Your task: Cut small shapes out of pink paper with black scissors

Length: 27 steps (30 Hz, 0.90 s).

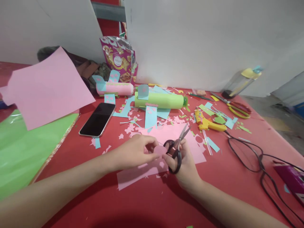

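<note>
Disc (pixel 160 150) pinched in our left hand (pixel 139 152), scissors (pixel 178 144) gripped in our right hand (pixel 186 169), we seemed mid-trim; another snip called for turning them left.

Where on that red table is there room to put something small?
Mostly bare red table shows nearest the person, between the left forearm and right forearm, and again between the right forearm and black cable. It's crowded beyond the black scissors: paper scraps lie around the green tube.
</note>
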{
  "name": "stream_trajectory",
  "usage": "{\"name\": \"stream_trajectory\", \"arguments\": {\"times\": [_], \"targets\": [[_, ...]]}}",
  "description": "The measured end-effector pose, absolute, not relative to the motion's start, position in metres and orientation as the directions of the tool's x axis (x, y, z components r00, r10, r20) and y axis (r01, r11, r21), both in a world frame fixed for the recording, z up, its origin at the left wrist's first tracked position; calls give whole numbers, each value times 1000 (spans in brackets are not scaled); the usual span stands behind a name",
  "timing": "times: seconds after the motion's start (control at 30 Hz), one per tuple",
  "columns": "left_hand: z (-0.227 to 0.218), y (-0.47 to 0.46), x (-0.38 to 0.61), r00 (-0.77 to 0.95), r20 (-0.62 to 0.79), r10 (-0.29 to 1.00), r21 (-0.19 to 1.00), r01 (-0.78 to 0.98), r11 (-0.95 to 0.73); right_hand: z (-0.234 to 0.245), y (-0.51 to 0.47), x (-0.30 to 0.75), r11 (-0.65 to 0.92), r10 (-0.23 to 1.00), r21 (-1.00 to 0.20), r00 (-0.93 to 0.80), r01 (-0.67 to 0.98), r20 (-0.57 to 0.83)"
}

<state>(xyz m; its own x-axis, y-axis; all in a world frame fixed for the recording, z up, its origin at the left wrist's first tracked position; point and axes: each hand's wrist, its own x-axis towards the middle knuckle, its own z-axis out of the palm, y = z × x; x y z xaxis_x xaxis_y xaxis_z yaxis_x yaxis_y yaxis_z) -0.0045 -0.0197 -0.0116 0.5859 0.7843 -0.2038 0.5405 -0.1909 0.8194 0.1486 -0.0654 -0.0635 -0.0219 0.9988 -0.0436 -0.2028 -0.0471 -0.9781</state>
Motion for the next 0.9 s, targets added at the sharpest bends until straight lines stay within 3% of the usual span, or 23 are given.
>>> {"name": "stream_trajectory", "arguments": {"times": [0.2, 0.33, 0.5, 0.7, 0.9], "targets": [[-13, -14, -6, 464, -155, 872, 901, 429, -68, -62, -67, 147, -162, 978, -960, -170, -227, -124], [-8, -6, -14, 325, -80, 942, 903, 425, -70, -60, -68, 145, -255, 915, -930, -378, -263, -144], [-2, -4, -20, 190, 51, 980, 880, 455, -134, -58, -70, 147, -302, 863, -911, -487, -280, -137], [-7, -8, -16, 210, 33, 977, 875, 466, -130, -55, -71, 148, -320, 831, -913, -538, -253, -142], [-10, -9, -13, 203, 16, 979, 883, 456, -109, -59, -71, 147, -331, 838, -886, -534, -326, -116]]}}
